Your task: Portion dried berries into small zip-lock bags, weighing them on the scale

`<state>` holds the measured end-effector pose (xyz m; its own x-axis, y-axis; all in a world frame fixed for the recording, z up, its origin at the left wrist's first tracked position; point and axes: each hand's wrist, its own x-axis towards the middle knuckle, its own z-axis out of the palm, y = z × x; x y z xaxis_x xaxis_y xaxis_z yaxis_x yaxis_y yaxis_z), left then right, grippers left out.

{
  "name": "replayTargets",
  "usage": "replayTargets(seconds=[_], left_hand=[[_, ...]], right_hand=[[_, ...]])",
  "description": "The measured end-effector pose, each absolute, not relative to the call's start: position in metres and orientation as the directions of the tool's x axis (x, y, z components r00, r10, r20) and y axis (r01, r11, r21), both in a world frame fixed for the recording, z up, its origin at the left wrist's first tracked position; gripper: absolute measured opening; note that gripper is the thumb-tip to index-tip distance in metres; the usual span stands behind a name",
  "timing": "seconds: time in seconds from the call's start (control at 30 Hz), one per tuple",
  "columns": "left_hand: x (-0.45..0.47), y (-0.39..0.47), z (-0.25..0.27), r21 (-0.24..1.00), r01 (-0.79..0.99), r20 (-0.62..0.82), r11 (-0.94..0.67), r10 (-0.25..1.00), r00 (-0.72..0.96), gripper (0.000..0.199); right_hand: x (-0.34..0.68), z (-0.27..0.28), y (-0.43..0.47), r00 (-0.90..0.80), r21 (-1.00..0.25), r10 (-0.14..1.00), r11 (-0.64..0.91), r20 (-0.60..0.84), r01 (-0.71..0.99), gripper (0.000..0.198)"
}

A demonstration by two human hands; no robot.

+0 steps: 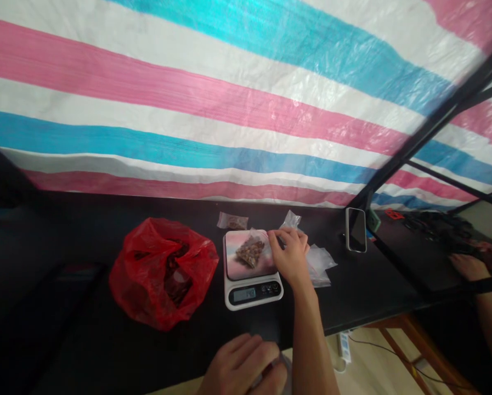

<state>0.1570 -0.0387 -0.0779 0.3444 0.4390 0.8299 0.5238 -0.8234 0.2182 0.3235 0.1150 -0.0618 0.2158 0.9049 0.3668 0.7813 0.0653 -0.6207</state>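
Weighing a small filled bag (250, 252) on a kitchen scale (266, 269)

The bag lies flat on the scale's platform, just beside the right hand (290, 252), whose bent fingers are at the platform's right edge; whether they grip anything cannot be told. The left hand (243, 365) is curled low before the desk (344, 291), its contents hidden. For a sound reading, the step appears to call for the bag wholly within the platform, all fingers lifted clear, loose empty bags (320, 260) kept aside, and the display (244, 294) allowed to settle.
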Motion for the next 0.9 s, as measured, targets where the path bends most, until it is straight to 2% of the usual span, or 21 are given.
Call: replayTargets(seconds=[0.1, 0.2, 0.3, 0.37, 0.47, 0.6, 0.73, 0.83, 0.9], left_hand=[[0.12, -0.024, -0.062, 0.266, 0.666, 0.829, -0.697, 0.518, 0.212, 0.028], [0.08, -0.004, -0.053, 0.287, 0.865, 0.799, -0.412, 0.601, 0.021, 0.016], [0.053, 0.01, -0.056, 0.311, 0.948, 0.687, -0.066, 0.705, -0.176, 0.029], [0.044, 0.012, -0.061, 0.309, 0.949, 0.601, 0.066, 0.759, -0.249, 0.035], [0.039, 0.01, -0.067, 0.317, 0.94, 0.538, 0.128, 0.792, -0.29, 0.038], [0.032, 0.008, -0.069, 0.377, 0.903, 0.449, 0.205, 0.813, -0.372, 0.046], [0.022, 0.008, -0.071, 0.44, 0.859, 0.358, 0.262, 0.826, -0.436, 0.062], [0.017, 0.006, -0.071, 0.485, 0.817, 0.312, 0.312, 0.811, -0.495, 0.063], [0.014, 0.005, -0.069, 0.544, 0.776, 0.341, 0.318, 0.762, -0.551, 0.06]], right_hand=[[0.327, -0.063, 0.114, 0.163, -0.618, 0.93, 0.082, 0.329, 0.782, 0.023], [0.329, -0.062, 0.114, 0.14, -0.641, 0.939, 0.1, 0.313, 0.761, 0.017], [0.33, -0.06, 0.114, 0.136, -0.691, 0.94, 0.126, 0.312, 0.712, 0.014], [0.33, -0.058, 0.116, 0.103, -0.749, 0.931, 0.213, 0.351, 0.627, 0.016], [0.324, -0.053, 0.117, 0.04, -0.86, 0.916, 0.358, 0.399, 0.363, 0.021], [0.304, -0.043, 0.115, 0.008, -0.929, 0.93, 0.366, 0.367, 0.058, 0.026], [0.28, -0.032, 0.112, 0.007, -0.931, 0.933, 0.359, 0.359, -0.072, 0.031], [0.259, -0.025, 0.108, -0.01, -0.925, 0.93, 0.365, 0.368, -0.102, 0.032], [0.242, -0.02, 0.105, -0.053, -0.923, 0.925, 0.371, 0.377, -0.104, 0.029]])
